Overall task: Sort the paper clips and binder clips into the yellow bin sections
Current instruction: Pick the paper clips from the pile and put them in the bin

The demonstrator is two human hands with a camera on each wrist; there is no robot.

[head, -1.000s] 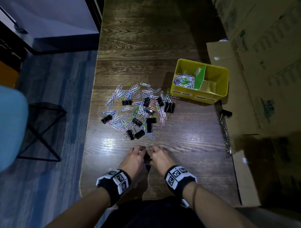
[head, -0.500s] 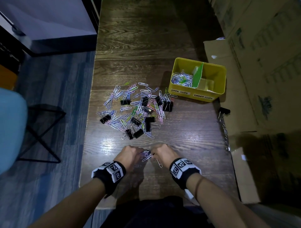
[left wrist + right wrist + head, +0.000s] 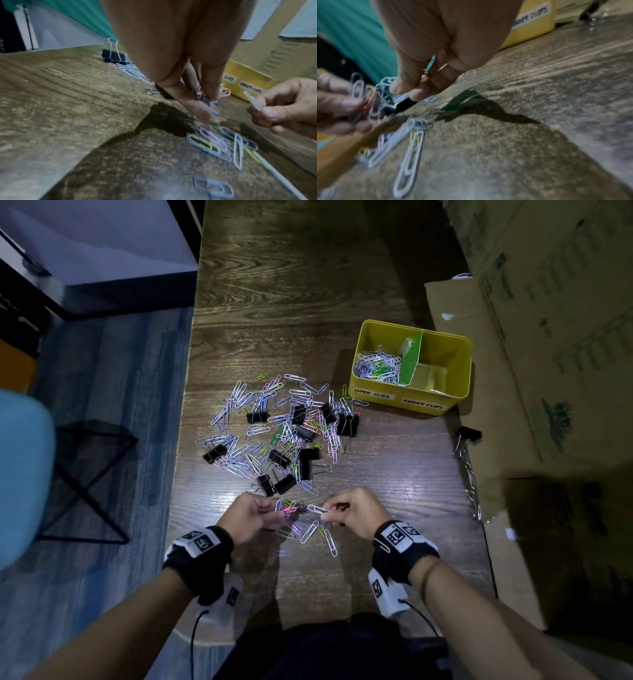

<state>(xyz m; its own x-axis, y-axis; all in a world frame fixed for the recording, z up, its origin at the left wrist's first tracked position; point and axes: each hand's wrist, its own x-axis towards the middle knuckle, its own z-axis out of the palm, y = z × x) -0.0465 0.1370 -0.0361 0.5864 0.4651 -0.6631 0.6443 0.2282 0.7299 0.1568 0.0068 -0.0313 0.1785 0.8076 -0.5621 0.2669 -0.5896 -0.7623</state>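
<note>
Since a moment ago the hands have drawn apart, the left hand pinching a bunch of paper clips, the right hand one white clip; best carried together to the yellow bin paper-clip section.

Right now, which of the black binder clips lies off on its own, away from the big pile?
The black binder clip at the table's right edge, just below the yellow bin, beside the cardboard. All the others sit tangled among the paper clips in the central pile.
</note>
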